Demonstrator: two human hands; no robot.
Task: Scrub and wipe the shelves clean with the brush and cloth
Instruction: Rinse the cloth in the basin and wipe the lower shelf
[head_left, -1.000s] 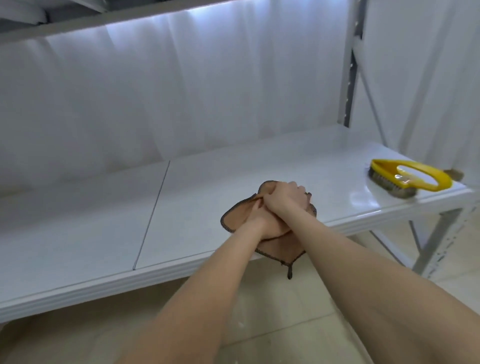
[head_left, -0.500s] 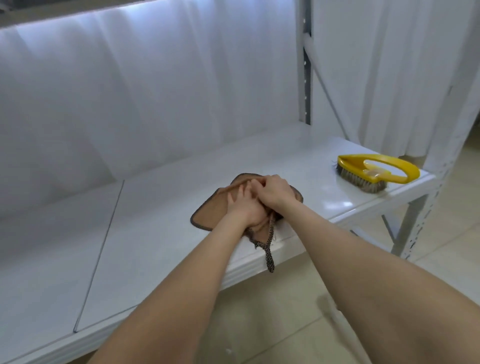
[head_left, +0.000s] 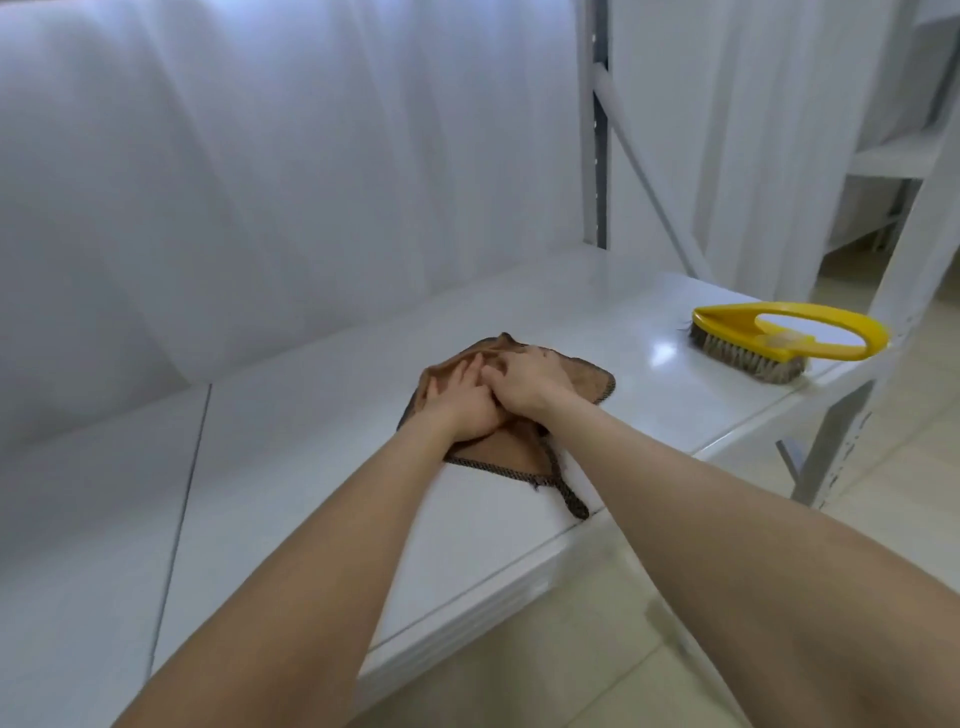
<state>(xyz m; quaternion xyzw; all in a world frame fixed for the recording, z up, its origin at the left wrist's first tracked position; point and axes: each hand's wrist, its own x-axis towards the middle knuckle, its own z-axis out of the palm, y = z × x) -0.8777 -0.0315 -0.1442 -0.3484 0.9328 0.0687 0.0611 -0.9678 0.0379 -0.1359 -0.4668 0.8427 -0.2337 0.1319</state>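
Pressing hands: left hand flat on cloth; right hand overlapping it, fingers bent, grip unclear.
Brush: on shelf, well right of both.

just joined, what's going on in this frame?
A person is wiping a white shelf with a brown cloth. Both hands press on the cloth: the left hand lies flat, and the right hand partly overlaps it. The yellow scrub brush sits untouched, bristles down, at the right end of the shelf.
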